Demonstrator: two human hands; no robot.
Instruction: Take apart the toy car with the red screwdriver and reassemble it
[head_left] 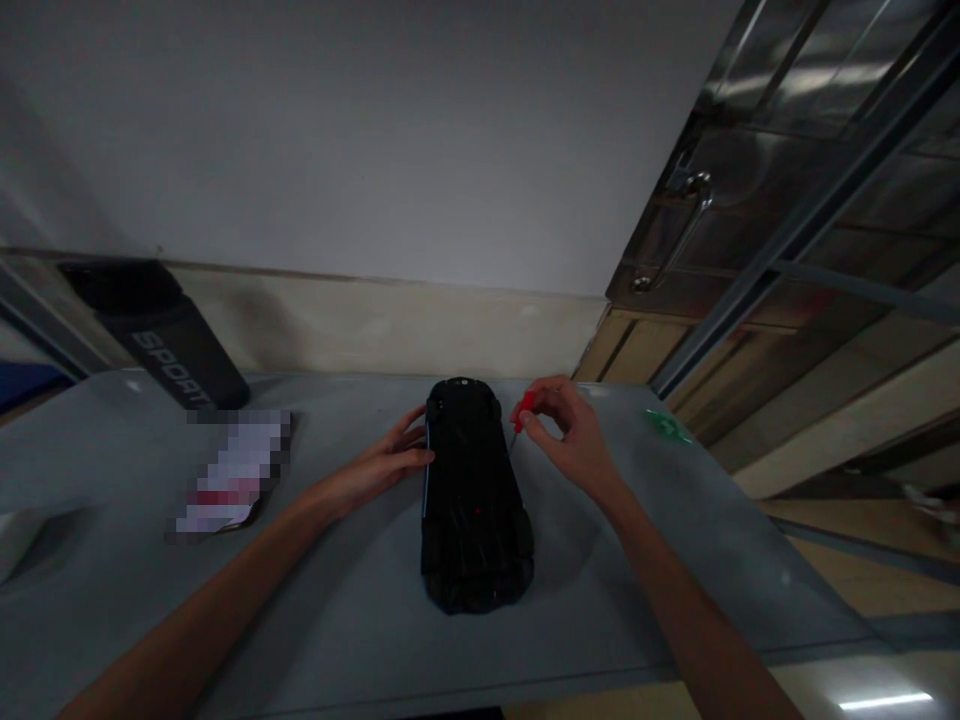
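While the left hand [375, 470] lies against the left flank of a black toy car [469, 480], the right hand [570, 430] works in close on the other side. Car sits at the centre of the frame, wheels-up on a grey table [337, 630], one end pointing toward the wall [375, 150], the other toward the person. A thin blue strip shows along its left edge; a small red dot on the dark underside. Left fingers loosely parted, thumb tip at the car's edge; from here I cannot tell whether they grip or merely rest. Right thumb and fingers pinched narrow on a small red-handled screwdriver [526, 402], its thin shaft slanting down beside the car's right edge; whether the tip touches, I cannot tell. Elsewhere: dark bottle [165, 335] lettered SPORT, left of the frame, near the wall; just below it a flat item [240, 470], pixelated past reading; part of a white object [16, 540] at the left margin. Right of centre, a green scrap [666, 426] by the table's edge. Upper right, a metal door handle [686, 225] on a shiny door [750, 170].
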